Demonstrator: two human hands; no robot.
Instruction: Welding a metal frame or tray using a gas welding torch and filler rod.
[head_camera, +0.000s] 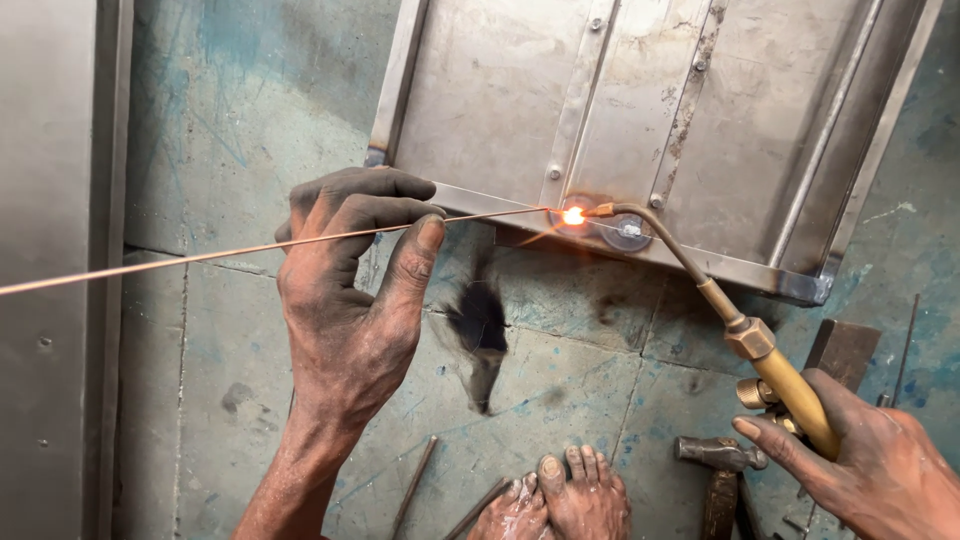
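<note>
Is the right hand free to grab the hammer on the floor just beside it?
Probably not: the right hand is gripping the brass torch, though the hammer lies close with nothing between.

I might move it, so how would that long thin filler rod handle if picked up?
The filler rod is long and thin, so it would probably whip and sag at its free end. It looks light; the left hand pinches it. Its glowing tip is likely hot.

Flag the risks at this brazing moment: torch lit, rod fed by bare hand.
1. The left hand is bare and pinches the filler rod not far from the glowing joint; heat may travel up the rod.
2. Bare feet sit just below the sheet-metal panel; hot drips could land there.
3. The right hand grips the torch ungloved.
</note>
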